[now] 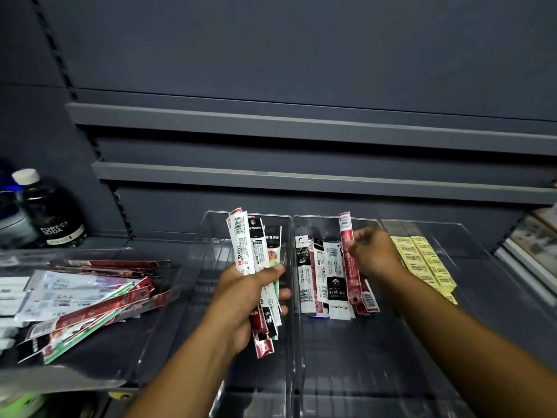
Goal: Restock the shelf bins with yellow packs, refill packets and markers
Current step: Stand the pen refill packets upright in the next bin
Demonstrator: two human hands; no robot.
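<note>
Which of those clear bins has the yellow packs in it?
The far-right bin, just past the right hand. Only it holds yellow packs; the bin beside it holds refill packets.

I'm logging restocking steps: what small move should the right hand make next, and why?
Probably lower the red packet and let it go among the refill packets lying in the middle bin. The right hand pinches it over that row, and the left hand grips a bundle not yet placed.
</note>
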